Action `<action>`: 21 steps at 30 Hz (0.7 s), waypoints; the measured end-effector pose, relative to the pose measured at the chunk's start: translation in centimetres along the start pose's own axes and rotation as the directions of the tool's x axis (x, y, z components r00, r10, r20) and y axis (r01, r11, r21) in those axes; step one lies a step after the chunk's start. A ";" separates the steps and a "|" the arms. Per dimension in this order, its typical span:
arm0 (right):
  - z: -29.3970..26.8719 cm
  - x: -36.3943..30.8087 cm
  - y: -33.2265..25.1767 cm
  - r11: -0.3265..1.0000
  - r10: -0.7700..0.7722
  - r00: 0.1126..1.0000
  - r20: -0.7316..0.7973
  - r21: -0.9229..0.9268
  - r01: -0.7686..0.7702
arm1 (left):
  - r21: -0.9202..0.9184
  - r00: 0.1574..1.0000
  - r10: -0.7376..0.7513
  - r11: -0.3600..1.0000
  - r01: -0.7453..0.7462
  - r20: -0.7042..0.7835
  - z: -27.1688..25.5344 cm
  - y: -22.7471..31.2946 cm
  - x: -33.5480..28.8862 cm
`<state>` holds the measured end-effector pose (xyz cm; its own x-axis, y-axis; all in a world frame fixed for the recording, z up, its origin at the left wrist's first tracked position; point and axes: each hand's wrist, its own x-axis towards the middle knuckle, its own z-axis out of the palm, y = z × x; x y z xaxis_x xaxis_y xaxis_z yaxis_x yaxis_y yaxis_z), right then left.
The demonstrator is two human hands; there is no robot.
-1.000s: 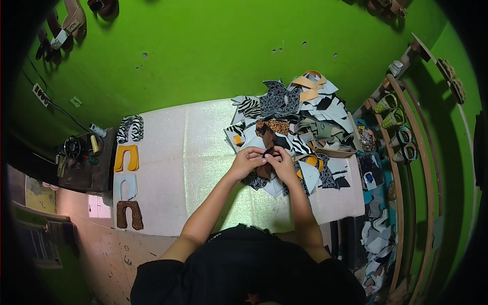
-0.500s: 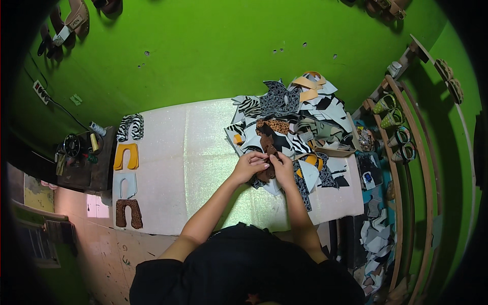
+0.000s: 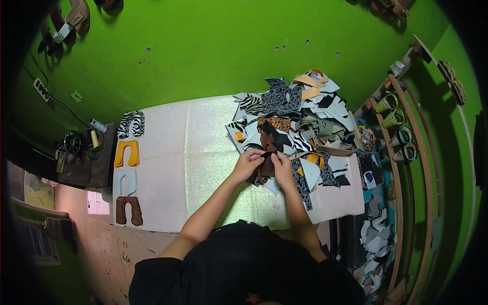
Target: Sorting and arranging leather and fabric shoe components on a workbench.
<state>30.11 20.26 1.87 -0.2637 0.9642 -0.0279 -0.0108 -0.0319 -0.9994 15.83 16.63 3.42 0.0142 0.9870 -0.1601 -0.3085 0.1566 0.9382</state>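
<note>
Between my hands is a brown scrap of leather-like material [image 3: 266,166], dark on the face turned up. My left hand [image 3: 248,165] pinches its left side, and my right hand [image 3: 282,169] grips the right side with thumb and fingers closed. Both hands are just in front of a heap of cut scraps [image 3: 323,109] in zebra, leopard, yellow, white and black. A leopard-print scrap [image 3: 274,123] lies just beyond the held piece. How far the brown piece runs behind my fingers is hidden.
Along the table's [image 3: 162,168] left edge lie U-shaped pieces: zebra [image 3: 131,124], yellow [image 3: 126,152], pale [image 3: 125,182] and brown spotted [image 3: 129,210]. A sewing machine [image 3: 72,144] stands at the left. Wooden rails with sandals [image 3: 391,119] rise at the right, above more scraps [image 3: 376,234].
The brown piece has been turned or spread between my fingers, so a broader dark face now shows. My hands stay at nearly the same spot.
</note>
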 end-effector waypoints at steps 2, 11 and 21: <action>0.2 -0.2 -0.2 0.993 0.017 1.000 0.013 -0.113 -0.016 | 0.021 1.000 0.010 1.000 -0.010 -0.014 0.0 -0.1 -0.1; 0.5 -1.1 -2.5 0.949 -0.117 0.989 -0.086 -0.304 0.086 | -0.017 0.996 0.052 0.998 -0.054 -0.068 -0.1 -0.4 -0.4; -0.4 -1.0 -3.8 0.971 -0.221 0.943 -0.250 -0.150 0.187 | -0.275 0.993 0.028 0.960 -0.058 -0.111 0.4 2.3 -2.2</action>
<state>30.83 19.57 5.65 -0.0056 0.9819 0.1894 0.0849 0.1892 -0.9783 15.47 14.81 6.06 -0.1000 0.9810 -0.1664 -0.5586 0.0830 0.8253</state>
